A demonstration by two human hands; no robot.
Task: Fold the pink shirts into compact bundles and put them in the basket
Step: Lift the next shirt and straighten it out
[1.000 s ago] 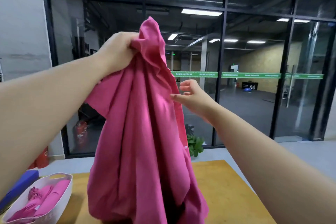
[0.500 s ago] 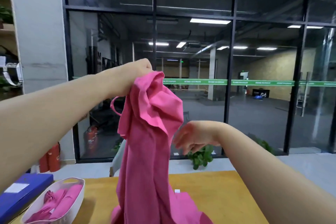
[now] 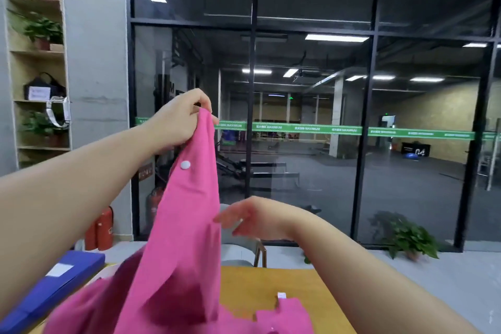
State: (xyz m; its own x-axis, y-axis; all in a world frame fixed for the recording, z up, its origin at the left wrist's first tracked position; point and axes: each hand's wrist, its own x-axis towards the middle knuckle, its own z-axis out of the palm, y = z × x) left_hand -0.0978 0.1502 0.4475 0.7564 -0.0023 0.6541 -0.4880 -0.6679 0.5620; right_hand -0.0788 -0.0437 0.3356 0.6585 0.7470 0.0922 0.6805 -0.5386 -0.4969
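Pink cotton is bunched at the top of my left hand (image 3: 181,124), whose fingers and thumb are curled round a pinch of the pink shirt (image 3: 187,228) and hold it up in front of the glass wall (image 3: 311,116). My right hand (image 3: 250,218) is lower, just beside the hanging cloth, its fingers loose and slightly spread, gripping nothing; whether the fingertips touch the fabric edge I cannot tell. From my grip the shirt falls in one long, fairly flat panel with a white button (image 3: 185,164) near the top, then spreads in a crumpled heap on the yellow worktop (image 3: 292,282). A small white label (image 3: 282,295) shows on the heap's right part. A blue folder (image 3: 54,287) lies at the left.
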